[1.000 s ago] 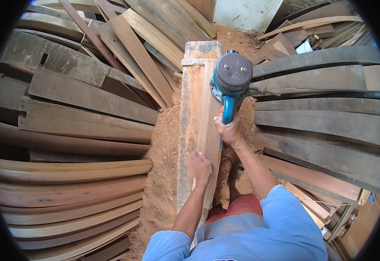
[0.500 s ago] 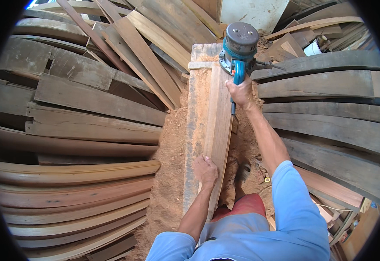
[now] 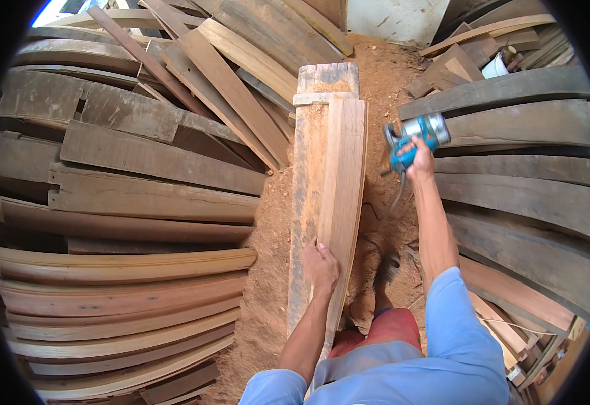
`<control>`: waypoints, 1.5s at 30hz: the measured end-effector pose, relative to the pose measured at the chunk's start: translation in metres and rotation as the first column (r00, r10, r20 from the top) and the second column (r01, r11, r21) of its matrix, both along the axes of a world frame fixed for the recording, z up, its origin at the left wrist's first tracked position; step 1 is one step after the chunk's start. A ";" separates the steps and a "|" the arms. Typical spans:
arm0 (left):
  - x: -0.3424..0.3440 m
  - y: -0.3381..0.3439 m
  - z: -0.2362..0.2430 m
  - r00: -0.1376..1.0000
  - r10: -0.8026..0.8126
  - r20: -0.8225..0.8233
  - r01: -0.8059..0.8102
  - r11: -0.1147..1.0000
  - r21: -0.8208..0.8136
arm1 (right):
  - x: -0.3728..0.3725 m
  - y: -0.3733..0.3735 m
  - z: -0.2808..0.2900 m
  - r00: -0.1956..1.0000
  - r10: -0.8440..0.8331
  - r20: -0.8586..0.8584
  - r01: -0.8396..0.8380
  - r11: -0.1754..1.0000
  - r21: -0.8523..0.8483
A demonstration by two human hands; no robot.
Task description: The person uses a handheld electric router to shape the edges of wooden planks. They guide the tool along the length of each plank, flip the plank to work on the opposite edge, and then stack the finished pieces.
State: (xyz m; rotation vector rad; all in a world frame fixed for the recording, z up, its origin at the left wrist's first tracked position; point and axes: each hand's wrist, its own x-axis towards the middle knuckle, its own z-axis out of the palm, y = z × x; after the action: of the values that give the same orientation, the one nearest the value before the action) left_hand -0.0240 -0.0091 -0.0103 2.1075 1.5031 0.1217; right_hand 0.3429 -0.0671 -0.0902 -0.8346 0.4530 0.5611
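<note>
My right hand (image 3: 422, 162) is wrapped round the teal handle of a router (image 3: 413, 140), a hand-held power tool with a metal body. The router hangs tipped on its side, off the bench to the right, and its cord trails below it. A long pale-brown wooden board (image 3: 342, 175) lies along a sawdust-covered plank bench (image 3: 308, 169). My left hand (image 3: 322, 270) grips the near part of the board at its left edge, fingers bent; its fingertips are partly hidden. At the far end, a short wooden crosspiece (image 3: 314, 99) lies across the bench against the board.
Curved boards (image 3: 126, 270) are stacked along the left, with loose planks (image 3: 227, 94) leaning behind them. Greyish boards (image 3: 511, 128) stand in rows on the right. Sawdust (image 3: 268, 236) covers the ground round the bench. A white container (image 3: 494, 67) stands at the far right.
My right hand has carried the router off the board's far end, to the right and nearer me, tipping it from upright onto its side. My left hand stays at about the same spot.
</note>
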 end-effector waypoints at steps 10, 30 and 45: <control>-0.009 -0.002 -0.007 0.989 -0.118 0.093 0.117 0.993 0.018 | -0.115 -0.098 -0.177 0.906 -0.100 -0.411 0.005 0.974 -0.225; -0.014 0.000 -0.002 0.929 -0.365 -0.063 0.366 0.931 0.004 | -0.198 -0.192 -0.306 0.699 -0.186 -0.690 -0.113 0.925 -0.364; -0.001 -0.005 0.011 0.948 -0.305 -0.087 0.308 0.951 0.022 | -0.270 -0.202 -0.172 0.680 0.720 -0.141 -0.438 0.244 -0.865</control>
State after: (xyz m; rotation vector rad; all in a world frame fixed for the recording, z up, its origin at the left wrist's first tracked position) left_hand -0.0253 -0.0144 0.0010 2.3718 1.2048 -0.0547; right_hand 0.0725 -0.2689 -0.2625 -2.1324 0.0658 0.9170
